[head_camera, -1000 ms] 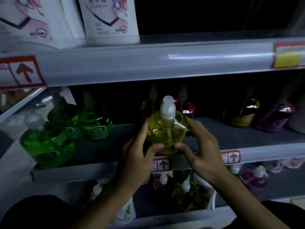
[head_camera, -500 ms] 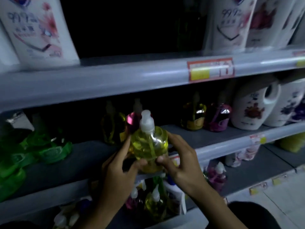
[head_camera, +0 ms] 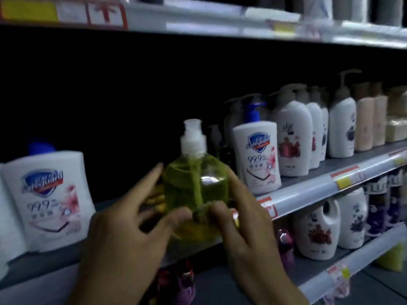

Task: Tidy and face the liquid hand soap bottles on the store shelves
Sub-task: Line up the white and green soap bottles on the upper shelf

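Observation:
A round clear bottle of yellow liquid soap (head_camera: 196, 186) with a white pump top is held upright in front of a grey shelf (head_camera: 308, 190). My left hand (head_camera: 132, 227) holds its left side, thumb across the lower front and fingers behind. My right hand (head_camera: 240, 219) grips the right side, thumb pressed on the lower front next to the left thumb. The bottle's base is hidden behind my thumbs.
A white Safeguard pump bottle with a blue top (head_camera: 256, 155) stands just right of the held bottle, and a white Safeguard refill pouch (head_camera: 48, 201) stands to the left. Several white and beige pump bottles (head_camera: 343, 126) line the shelf further right. White jugs (head_camera: 317, 230) fill the shelf below.
Both hands have carried the yellow bottle up from the lower shelf of round soap bottles to the level of the shelf with white Safeguard bottles. The view has swung up and to the right.

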